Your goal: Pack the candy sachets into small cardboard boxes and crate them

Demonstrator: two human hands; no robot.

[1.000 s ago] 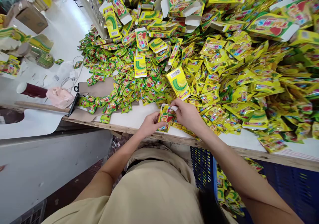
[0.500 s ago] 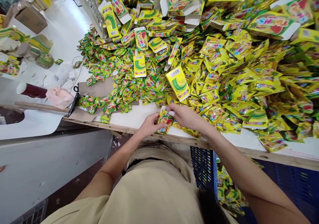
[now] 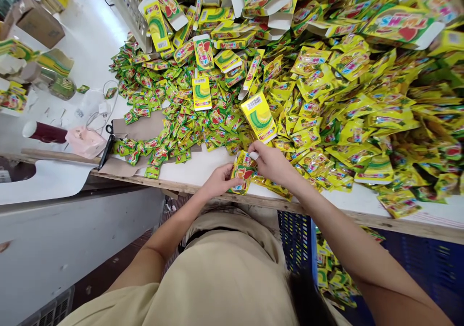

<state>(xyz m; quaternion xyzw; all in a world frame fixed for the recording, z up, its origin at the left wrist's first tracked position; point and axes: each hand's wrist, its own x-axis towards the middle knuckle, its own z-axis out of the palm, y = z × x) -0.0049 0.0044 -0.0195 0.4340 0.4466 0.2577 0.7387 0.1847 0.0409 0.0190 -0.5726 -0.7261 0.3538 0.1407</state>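
My left hand [image 3: 217,181] grips the small box [image 3: 242,174] at the counter's [image 3: 212,164] near edge, best held lightly, uncrushed. My right hand [image 3: 271,162] meets its top; whether those fingers pinch, I can't tell. Loose packets [image 3: 308,137] lie beyond.

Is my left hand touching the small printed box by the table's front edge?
Touching: the head view shows the left hand holding the small printed box, thumb across its front.

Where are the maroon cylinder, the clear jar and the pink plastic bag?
Maroon cylinder [image 3: 50,133]: head view, middle of its side.
Clear jar [image 3: 64,87]: head view, its body.
Pink plastic bag [image 3: 86,141]: head view, its crumpled middle.
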